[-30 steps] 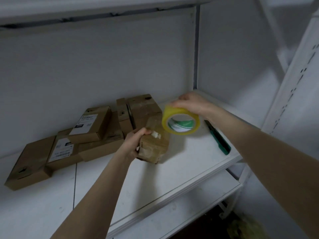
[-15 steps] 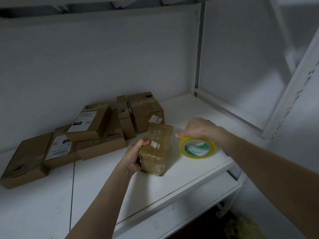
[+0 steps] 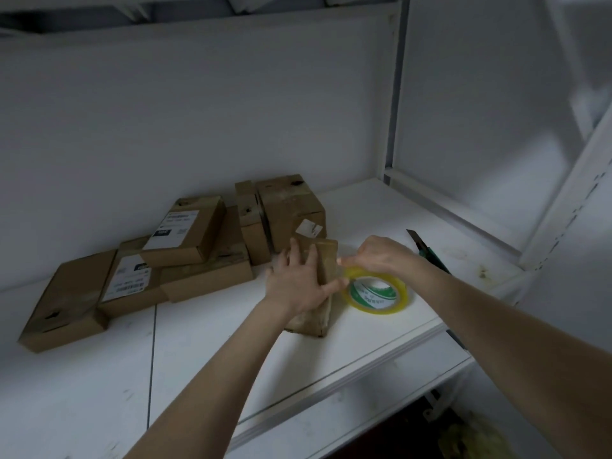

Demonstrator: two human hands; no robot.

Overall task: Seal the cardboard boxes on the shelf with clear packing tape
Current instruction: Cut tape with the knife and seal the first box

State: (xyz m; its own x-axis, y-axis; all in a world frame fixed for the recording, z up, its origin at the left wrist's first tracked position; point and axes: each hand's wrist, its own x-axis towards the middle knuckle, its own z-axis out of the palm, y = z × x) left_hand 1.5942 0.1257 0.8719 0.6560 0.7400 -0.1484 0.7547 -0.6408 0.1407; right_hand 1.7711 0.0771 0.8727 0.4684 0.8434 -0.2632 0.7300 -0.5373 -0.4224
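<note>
Two risks: left hand (image 3: 294, 283) only presses flat on the small box (image 3: 326, 256) on the shelf (image 3: 331, 356), so a pull on the tape roll (image 3: 371, 304) pinched in the right hand (image 3: 384, 256) just beside it may skid the box or wrinkle tape.

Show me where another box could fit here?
Bare shelf lies in front of the stacked cardboard boxes, left of the left hand, and behind the utility knife toward the corner. Crowded: around the tape roll and small box.

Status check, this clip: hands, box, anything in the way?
Left hand flat on small box. Right hand grips tape roll, on shelf beside box. Utility knife behind right hand, not obstructing.
</note>
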